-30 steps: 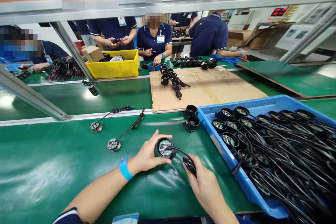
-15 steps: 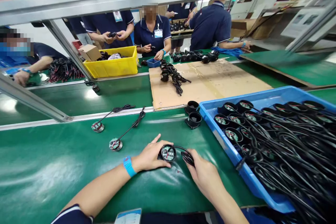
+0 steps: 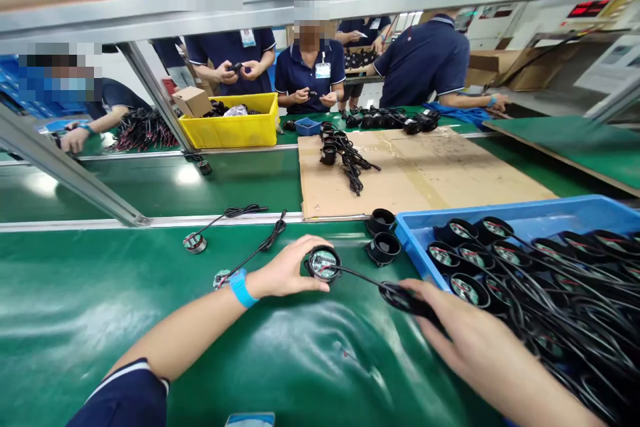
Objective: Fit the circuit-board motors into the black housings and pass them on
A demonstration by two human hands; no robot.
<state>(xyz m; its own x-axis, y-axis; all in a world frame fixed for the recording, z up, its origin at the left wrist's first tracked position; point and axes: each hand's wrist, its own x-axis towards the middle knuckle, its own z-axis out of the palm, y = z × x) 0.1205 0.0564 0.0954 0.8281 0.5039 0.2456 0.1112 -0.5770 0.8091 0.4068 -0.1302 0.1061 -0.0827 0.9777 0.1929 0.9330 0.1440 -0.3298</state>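
My left hand [image 3: 295,268] is wrapped round a round black housing [image 3: 324,263] with a green circuit board inside, held just over the green mat. From the housing a black cable runs right to a bundled cable coil [image 3: 406,298], which my right hand [image 3: 460,327] grips in front of the blue tray [image 3: 415,250]. Two empty black housings [image 3: 383,249] stand beside the tray's left corner. On the mat to the left lies a round circuit board module [image 3: 195,242] with its cable; a second module [image 3: 221,278] is partly hidden behind my left wrist.
The blue tray holds many filled housings and tangled black cables. A cardboard sheet [image 3: 425,180] with cabled parts lies beyond, near a yellow bin [image 3: 230,130]. Metal frame posts [image 3: 155,93] and a rail cross the view. Several co-workers sit or stand at the far side.
Both hands have shifted, the left slightly up with the housing, the right to the right towards the tray with the cable coil. The cable between them is now stretched straighter.
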